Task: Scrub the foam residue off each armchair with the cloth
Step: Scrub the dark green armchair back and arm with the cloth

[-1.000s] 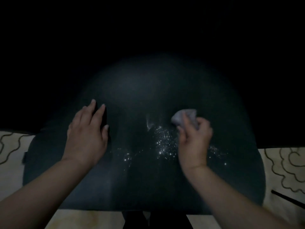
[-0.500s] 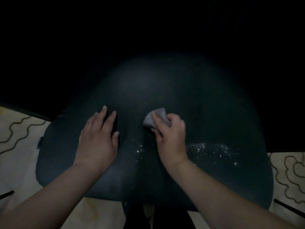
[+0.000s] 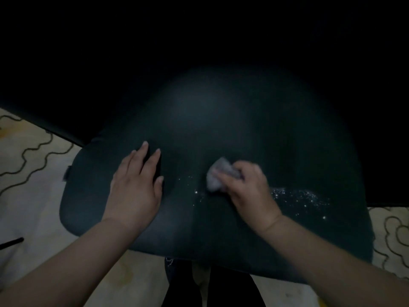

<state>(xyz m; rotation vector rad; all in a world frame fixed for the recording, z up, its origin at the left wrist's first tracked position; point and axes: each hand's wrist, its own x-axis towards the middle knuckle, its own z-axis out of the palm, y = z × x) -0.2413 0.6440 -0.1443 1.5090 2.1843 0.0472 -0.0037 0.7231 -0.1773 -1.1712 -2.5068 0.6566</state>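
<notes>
My left hand point(image 3: 135, 187) lies flat, fingers straight, on the dark armchair point(image 3: 221, 134) seat that fills the middle of the frame. My right hand point(image 3: 250, 191), just right of centre, grips the bunched grey cloth point(image 3: 215, 176) and presses it on the seat. Glittering foam residue point(image 3: 298, 196) speckles the seat right of that hand, with sparse flecks left of the cloth. No writing can be read. Pale patterned floor point(image 3: 33, 173) shows at the lower corners.
</notes>
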